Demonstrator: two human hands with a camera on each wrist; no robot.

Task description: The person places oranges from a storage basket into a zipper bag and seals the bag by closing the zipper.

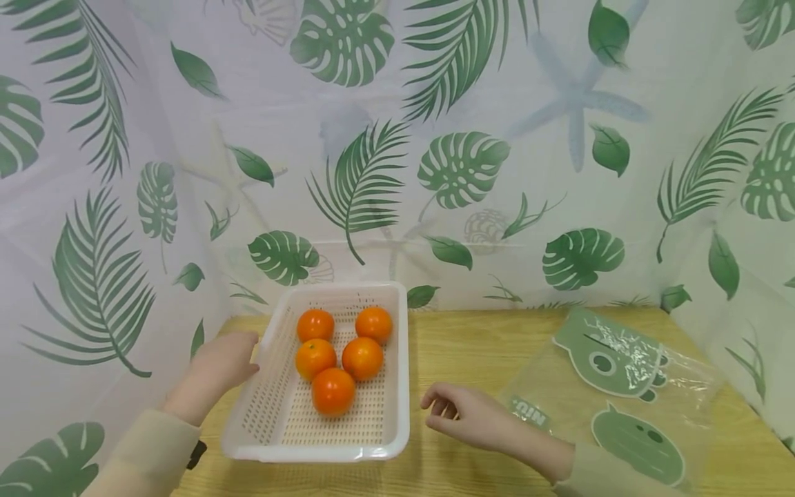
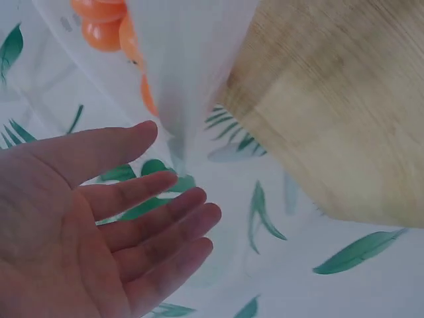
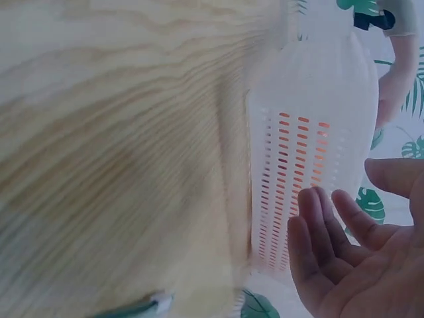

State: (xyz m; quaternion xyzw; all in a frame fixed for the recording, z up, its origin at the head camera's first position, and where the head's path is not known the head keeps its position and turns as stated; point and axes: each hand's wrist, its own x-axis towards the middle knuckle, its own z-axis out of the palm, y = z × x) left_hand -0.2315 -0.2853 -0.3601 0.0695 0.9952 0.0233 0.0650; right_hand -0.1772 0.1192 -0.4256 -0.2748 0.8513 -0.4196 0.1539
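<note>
A white plastic basket [image 1: 397, 386] with slotted walls stands on the wooden table, holding several oranges [image 1: 333, 392] grouped toward its middle and far end. At its left rim is my left hand [image 1: 223, 360]; in the left wrist view the fingers [image 2: 159, 235] are extended and spread from the thumb, with nothing held. My right hand [image 1: 462, 412] hovers over the table, right of the basket, its fingers loosely bent and holding nothing. Through the slotted basket wall [image 3: 311, 159] in the right wrist view, orange colour shows beyond the fingertips.
A clear plastic bag [image 1: 559, 386] with green cartoon animal prints lies flat on the right of the wooden table [image 1: 459, 338], partly under my right forearm. A white leaf-patterned cloth [image 1: 397, 207] hangs behind the table and along both sides.
</note>
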